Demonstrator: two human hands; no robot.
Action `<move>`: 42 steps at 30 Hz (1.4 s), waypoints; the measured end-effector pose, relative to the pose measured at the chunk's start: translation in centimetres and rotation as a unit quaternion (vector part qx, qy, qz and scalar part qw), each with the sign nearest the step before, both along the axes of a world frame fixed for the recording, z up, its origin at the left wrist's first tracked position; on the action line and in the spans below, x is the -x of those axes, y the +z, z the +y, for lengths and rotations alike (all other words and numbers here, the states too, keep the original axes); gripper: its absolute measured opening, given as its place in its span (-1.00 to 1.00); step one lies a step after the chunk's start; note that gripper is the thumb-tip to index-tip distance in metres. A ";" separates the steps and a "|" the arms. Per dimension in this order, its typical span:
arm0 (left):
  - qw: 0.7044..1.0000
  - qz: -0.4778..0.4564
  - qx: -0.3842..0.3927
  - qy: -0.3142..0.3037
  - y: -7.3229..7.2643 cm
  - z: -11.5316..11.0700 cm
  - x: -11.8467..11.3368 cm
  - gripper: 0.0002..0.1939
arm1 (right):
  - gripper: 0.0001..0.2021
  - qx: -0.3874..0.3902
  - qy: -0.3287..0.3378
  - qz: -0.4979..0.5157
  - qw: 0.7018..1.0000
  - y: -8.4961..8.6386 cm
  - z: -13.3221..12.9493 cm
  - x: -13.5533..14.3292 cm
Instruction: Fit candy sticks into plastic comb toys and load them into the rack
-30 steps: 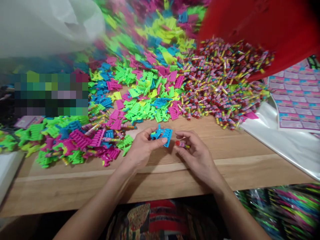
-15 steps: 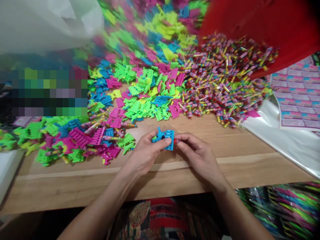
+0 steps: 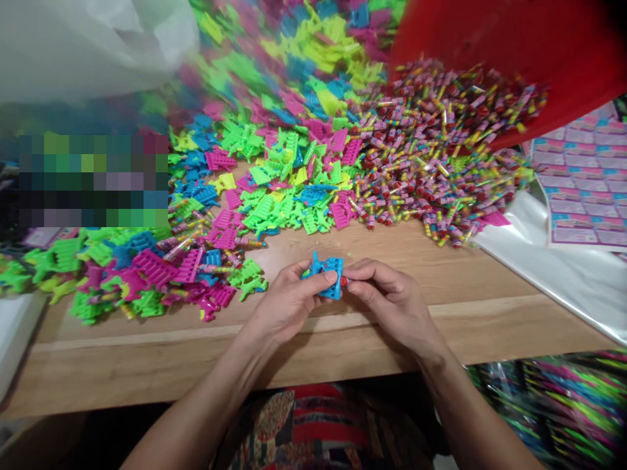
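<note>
Over the last second, the right hand [image 3: 394, 294] has come in toward the left hand [image 3: 294, 290], bringing the tube [image 3: 344, 282] from well apart to right beside the blue piece [image 3: 335, 266]. The piece has shifted slightly right; the heaps have hardly changed.

The tube's red end is at the piece's right edge; whether they touch is too small to tell. The likeliest trouble is a slip: so little of the tube shows past the fingertips that a sideways push could turn it or pop it loose onto the tabletop [image 3: 435, 281]. The piece could also twist, as the left thumb presses only near its ridged side.

The left fingers are closed around the piece, thumb on top and the others behind, largely hidden. The right thumb and forefinger pinch the tube, nearly together. Both hands are above the tabletop, nearer the person than the coloured pieces [image 3: 289, 189] and the tube heap [image 3: 441, 156].
</note>
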State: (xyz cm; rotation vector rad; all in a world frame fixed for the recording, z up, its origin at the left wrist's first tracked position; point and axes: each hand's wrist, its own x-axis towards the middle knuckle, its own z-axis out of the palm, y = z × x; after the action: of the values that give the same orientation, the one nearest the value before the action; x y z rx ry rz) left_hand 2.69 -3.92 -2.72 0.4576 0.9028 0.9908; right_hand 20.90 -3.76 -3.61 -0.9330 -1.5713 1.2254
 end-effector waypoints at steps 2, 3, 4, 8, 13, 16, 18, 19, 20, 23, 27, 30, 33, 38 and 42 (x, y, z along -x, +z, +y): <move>0.998 0.050 -0.035 0.007 -0.1 -0.2 -0.1 -0.65 | -0.91 -0.015 -0.009 -0.021 1.000 -0.2 0.0 0.1; 0.993 0.096 -0.062 0.015 -0.1 -0.4 -0.2 -0.67 | -0.92 -0.024 -0.019 -0.036 0.999 -0.4 -0.1 0.2; 0.985 0.150 -0.087 0.023 0.0 -0.5 -0.2 -0.70 | -0.92 -0.035 -0.032 -0.052 0.998 -0.6 -0.2 0.2; 0.964 0.239 -0.116 0.027 0.2 -0.7 -0.2 -0.70 | -0.90 -0.078 -0.060 -0.099 0.990 -0.9 -0.5 0.4; 0.995 0.093 -0.034 0.015 -0.1 -0.6 -0.1 -0.58 | -0.90 -0.090 -0.029 -0.113 0.989 -0.8 -0.4 0.7; 0.971 0.221 -0.073 0.049 0.1 -0.9 -0.4 -0.67 | -0.86 -0.145 -0.035 -0.156 0.976 -1.0 -0.4 1.0; 0.947 0.300 -0.097 0.066 0.4 -1.2 -0.6 -0.70 | -0.84 -0.164 -0.041 -0.172 0.971 -1.0 -0.5 1.4; 0.940 0.319 -0.104 0.064 0.6 -1.3 -0.5 -0.70 | -0.83 -0.164 -0.039 -0.172 0.971 -0.9 -0.6 1.5; 0.937 0.328 -0.110 0.056 0.9 -1.4 -0.3 -0.70 | -0.83 -0.161 -0.030 -0.166 0.972 -0.6 -0.6 1.6; 0.925 0.355 -0.130 0.028 2.3 -1.4 1.7 -0.70 | -0.83 -0.146 0.043 -0.162 0.975 0.8 -0.1 1.3; 0.832 0.512 -0.168 0.129 6.0 -1.4 7.8 -0.67 | -0.71 -0.154 0.034 -0.245 0.957 2.4 3.3 -1.4; 0.678 0.658 -0.222 0.243 8.7 -1.5 12.1 -0.45 | -0.74 -0.206 -0.036 -0.316 0.926 1.6 7.0 -4.2; 0.631 0.677 -0.270 0.265 9.0 -0.4 13.4 -0.47 | -0.77 -0.250 -0.039 -0.382 0.889 -0.2 10.0 -5.6; 0.642 0.699 -0.311 0.055 5.4 5.6 10.7 -0.69 | -0.73 -0.279 -0.011 -0.417 0.865 -1.9 10.6 -4.8; 0.579 0.762 -0.279 -0.078 2.7 9.8 9.1 -0.68 | -0.76 -0.263 0.011 -0.403 0.877 -2.2 8.9 -4.6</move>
State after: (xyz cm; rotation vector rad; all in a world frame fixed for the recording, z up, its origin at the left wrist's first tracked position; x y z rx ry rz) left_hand -6.44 5.90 -0.05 2.1056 1.9966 0.4728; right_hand 25.45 5.17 -5.86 -1.1102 -2.4020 0.3299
